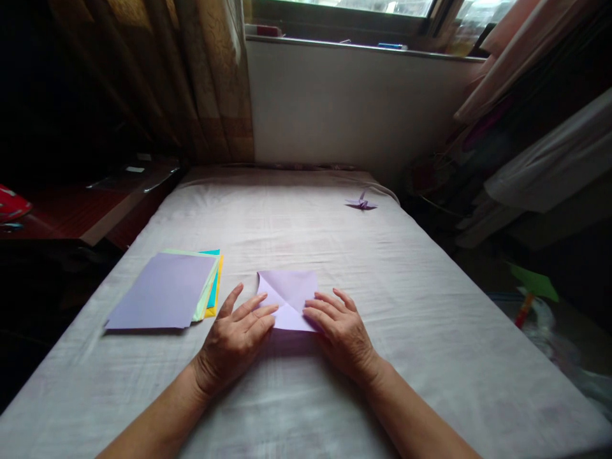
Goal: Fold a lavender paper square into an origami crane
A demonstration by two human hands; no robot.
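Note:
A small square of light purple paper (292,287) with diagonal creases lies in front of me on the bed-like surface. Its near edge looks slightly lifted. My left hand (239,335) has its fingertips on the left part of the paper, the little finger sticking out, the thumb hidden underneath. From the right side, my right hand (342,331) lays its fingers over the paper's edge; that thumb is out of sight too. Left of my hands is a stack of coloured paper (160,290), purple on top, with green, blue and yellow edges showing.
A folded purple paper crane (362,203) stands at the far right of the white sheet (287,223). Beyond are a wall, a window sill (335,46) and a curtain (205,76). A dark red table (81,210) adjoins on the left; clothes (554,153) hang on the right.

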